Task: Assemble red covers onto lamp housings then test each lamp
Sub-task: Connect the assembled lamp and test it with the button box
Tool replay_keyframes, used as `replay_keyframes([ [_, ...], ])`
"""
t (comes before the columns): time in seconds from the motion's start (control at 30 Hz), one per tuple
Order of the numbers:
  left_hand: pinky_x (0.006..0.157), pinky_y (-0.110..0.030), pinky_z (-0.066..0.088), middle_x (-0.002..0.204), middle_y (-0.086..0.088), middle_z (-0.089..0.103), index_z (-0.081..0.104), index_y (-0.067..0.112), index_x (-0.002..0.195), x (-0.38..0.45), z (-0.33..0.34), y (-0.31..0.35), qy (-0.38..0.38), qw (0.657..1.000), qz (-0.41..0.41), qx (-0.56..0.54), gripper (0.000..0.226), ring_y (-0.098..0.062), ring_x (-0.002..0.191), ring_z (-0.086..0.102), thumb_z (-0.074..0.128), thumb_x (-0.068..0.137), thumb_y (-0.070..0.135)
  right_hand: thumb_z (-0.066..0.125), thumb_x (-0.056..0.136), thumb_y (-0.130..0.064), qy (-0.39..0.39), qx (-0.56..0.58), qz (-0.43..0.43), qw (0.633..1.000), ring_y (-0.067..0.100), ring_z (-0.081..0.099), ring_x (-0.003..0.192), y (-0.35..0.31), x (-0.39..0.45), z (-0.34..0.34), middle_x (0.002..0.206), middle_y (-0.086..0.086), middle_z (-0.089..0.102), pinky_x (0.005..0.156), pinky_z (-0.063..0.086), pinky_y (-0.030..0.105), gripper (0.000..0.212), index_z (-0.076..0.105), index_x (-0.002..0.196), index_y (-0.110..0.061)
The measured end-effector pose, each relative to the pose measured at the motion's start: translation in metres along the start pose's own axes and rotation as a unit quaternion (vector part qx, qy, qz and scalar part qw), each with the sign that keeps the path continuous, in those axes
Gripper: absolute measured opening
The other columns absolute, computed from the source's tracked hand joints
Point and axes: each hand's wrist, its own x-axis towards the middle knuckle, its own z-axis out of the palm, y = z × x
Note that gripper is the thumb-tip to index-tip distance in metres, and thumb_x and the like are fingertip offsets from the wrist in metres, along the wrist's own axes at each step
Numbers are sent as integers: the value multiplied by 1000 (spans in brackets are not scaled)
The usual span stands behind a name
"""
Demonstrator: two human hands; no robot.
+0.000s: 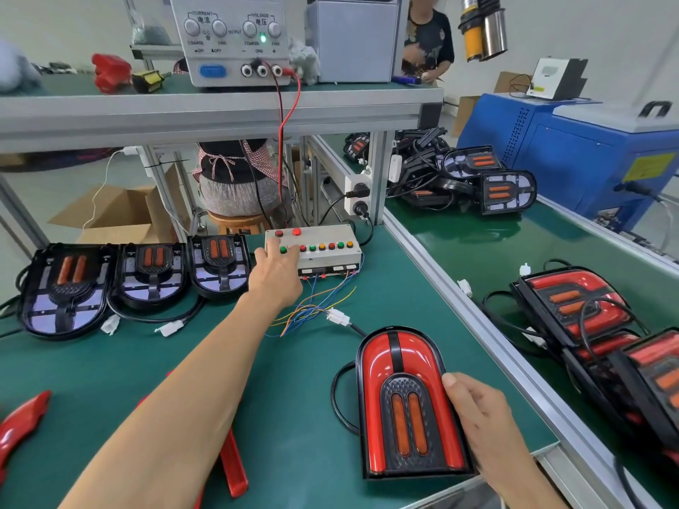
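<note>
Reaching out, your left hand (276, 268) fingers press the test box (316, 247) buttons while your right hand (477, 416) grips the red-covered lamp (408, 402).

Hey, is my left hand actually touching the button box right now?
Touching. The head view shows the left hand lying on the button box, fingers over its front-left corner by the green button.

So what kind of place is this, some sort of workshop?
Most likely a factory assembly line for vehicle tail lamps: a row of uncovered lamp housings on a green bench, a button test box under the left hand, and a bench power supply.
</note>
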Motion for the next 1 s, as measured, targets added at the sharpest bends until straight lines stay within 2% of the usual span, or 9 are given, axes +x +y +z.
replay_keyframes([
  [0.2,101,-46,42,153,-21,20,32,15,151,0,4,0,5,1000,-13,-14,58,-43,127,35,51,96,14,48,89,-52,-5,1,12,1000,30,72,69,-3,-1,1,74,11,73,67,60,38,51,69,88,-6],
  [0.27,102,-46,42,152,-21,21,34,16,151,2,4,0,1,1000,-18,-16,59,-43,128,34,51,95,12,50,91,-48,10,16,0,1000,26,59,57,-3,-2,2,64,9,63,60,49,36,48,64,79,-3],
  [0.33,101,-46,43,151,-19,21,37,16,150,3,2,0,-7,999,-23,-22,61,-42,128,33,52,92,7,52,98,-39,24,20,-16,999,22,48,56,-2,-2,1,60,9,54,60,40,35,46,61,75,0],
  [0.4,101,-46,43,149,-18,22,38,16,150,5,1,-1,-15,999,-26,-22,61,-41,128,33,53,91,6,51,102,-33,20,9,-19,1000,22,49,57,1,0,0,62,11,55,61,41,37,44,62,80,4],
  [0.5,106,-46,39,150,-19,21,36,17,152,7,-1,-1,-25,999,-25,-16,62,-41,129,32,51,93,7,51,100,-40,11,3,-19,1000,25,51,57,2,0,-1,64,12,58,61,44,38,48,63,82,4],
  [0.6,110,-47,34,149,-22,23,32,17,154,8,-1,-2,-25,999,-25,-11,61,-43,129,32,47,95,10,49,97,-45,4,-7,-16,1000,33,64,63,1,0,0,70,11,69,63,56,37,42,71,80,-14],
  [0.67,111,-47,33,148,-23,23,30,17,155,7,-2,-2,-25,999,-24,-6,61,-43,130,32,46,96,11,47,99,-45,0,-12,-10,1000,31,70,70,0,0,0,74,10,72,66,59,34,40,72,80,-20],
  [0.8,111,-45,33,148,-22,25,31,18,155,5,-3,-2,-21,1000,-21,7,62,-42,131,32,49,96,10,49,99,-43,12,-14,-16,1000,26,51,56,1,0,-1,63,10,57,59,45,37,51,61,84,4],
  [1.0,110,-45,35,147,-22,26,33,16,154,5,-7,1,-30,999,-23,16,57,-41,130,33,45,98,10,49,104,-34,12,-8,-9,1000,19,52,52,2,0,-1,58,4,56,53,45,29,44,62,78,0],
])
